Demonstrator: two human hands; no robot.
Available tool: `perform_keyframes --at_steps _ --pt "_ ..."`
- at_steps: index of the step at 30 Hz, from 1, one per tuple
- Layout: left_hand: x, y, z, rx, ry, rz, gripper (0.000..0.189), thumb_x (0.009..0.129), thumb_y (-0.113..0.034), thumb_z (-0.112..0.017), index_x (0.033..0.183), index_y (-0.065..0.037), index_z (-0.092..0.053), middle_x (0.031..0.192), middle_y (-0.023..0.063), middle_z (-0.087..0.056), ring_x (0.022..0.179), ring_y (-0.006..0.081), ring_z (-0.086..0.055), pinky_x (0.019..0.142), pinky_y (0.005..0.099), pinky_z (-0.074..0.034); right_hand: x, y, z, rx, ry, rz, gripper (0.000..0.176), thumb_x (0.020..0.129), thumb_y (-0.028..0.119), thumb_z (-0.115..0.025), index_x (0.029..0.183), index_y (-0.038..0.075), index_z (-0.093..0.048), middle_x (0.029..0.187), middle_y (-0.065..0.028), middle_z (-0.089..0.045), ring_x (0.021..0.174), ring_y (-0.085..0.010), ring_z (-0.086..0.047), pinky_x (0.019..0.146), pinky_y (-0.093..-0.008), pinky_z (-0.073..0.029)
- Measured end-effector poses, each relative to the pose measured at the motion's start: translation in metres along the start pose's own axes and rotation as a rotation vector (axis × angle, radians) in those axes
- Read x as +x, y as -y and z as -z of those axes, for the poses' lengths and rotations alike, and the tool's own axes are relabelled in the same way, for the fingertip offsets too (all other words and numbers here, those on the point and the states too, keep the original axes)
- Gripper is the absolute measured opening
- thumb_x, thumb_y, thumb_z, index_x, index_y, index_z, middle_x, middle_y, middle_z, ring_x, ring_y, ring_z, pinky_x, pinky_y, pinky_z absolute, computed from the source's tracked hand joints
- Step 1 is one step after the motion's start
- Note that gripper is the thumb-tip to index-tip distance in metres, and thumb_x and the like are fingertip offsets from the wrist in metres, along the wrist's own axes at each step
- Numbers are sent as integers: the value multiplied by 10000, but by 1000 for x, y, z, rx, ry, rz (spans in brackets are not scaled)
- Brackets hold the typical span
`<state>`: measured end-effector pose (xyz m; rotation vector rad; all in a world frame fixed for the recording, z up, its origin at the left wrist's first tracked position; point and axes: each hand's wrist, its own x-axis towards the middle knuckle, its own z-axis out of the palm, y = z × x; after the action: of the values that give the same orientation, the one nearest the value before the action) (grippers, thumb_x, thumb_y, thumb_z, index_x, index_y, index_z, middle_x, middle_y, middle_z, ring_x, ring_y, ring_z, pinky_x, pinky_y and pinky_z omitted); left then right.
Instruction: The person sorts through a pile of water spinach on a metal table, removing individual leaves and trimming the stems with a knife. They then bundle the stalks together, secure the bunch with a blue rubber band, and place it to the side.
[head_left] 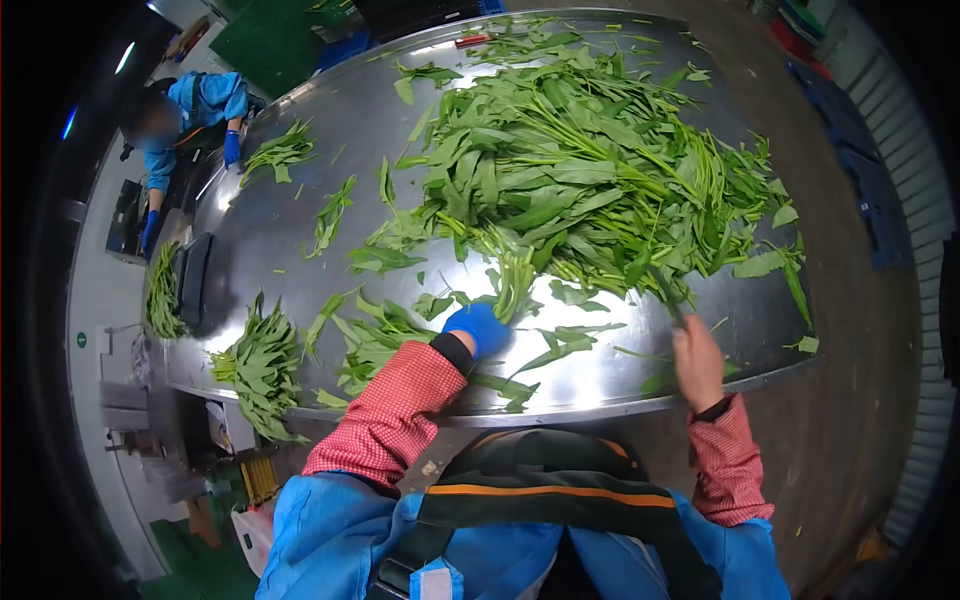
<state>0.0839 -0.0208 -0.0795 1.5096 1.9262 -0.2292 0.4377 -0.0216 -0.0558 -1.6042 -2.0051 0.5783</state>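
My left hand (pixel 482 328), in a blue glove, is closed around the stems of a bunch of leafy greens (pixel 515 283) near the front of the metal table. The bunch's leaves point away from me, towards the big pile of long-leaved greens (pixel 570 160). My right hand (pixel 698 362) wears no glove in view and is closed on a knife (pixel 668 292), whose dark, narrow blade points up at the pile's near edge. The handle is hidden in the fingers, and the blade is slightly blurred. Loose leaves (pixel 560 343) lie between my hands.
A bunch of greens (pixel 262 368) overhangs the table's (pixel 330 250) front left edge. More bunches (pixel 280 152) lie along the left side, beside a dark scale-like box (pixel 193 280). A co-worker (pixel 205 100) in blue gloves stands there. A red-handled tool (pixel 472 41) rests at the far edge.
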Motion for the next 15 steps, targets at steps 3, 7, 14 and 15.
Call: perform_keyframes --at_steps 3,7,14,15 --pt "-11 -18 22 -159 145 14 461 726 -421 -604 1022 -75 -675 1055 205 -647 985 348 -627 849 408 -497 3 61 -23 56 -43 320 134 827 79 -519 946 31 -557 835 -173 -565 785 -344 -571 672 -414 -466" --pt "-19 -31 16 -115 96 -127 416 754 -400 -580 1022 -93 -659 1012 189 -656 953 366 -621 840 422 -491 28 126 -50 -55 -26 458 30 804 54 -540 834 56 -537 763 -137 -540 723 -289 -571 611 -390 -466" --pt "-46 -27 42 -50 -266 -207 388 835 -350 -554 1171 -157 -561 956 149 -663 860 364 -629 739 458 -496 7 27 -90 -186 95 209 25 801 66 -547 788 58 -527 724 -133 -549 682 -306 -571 583 -408 -466" --pt "-47 -20 38 -35 -326 -206 378 839 -336 -556 1176 -164 -555 954 139 -664 846 360 -632 725 460 -496 0 36 -79 -158 66 209 33 802 71 -550 785 57 -524 728 -130 -545 686 -306 -569 583 -405 -467"
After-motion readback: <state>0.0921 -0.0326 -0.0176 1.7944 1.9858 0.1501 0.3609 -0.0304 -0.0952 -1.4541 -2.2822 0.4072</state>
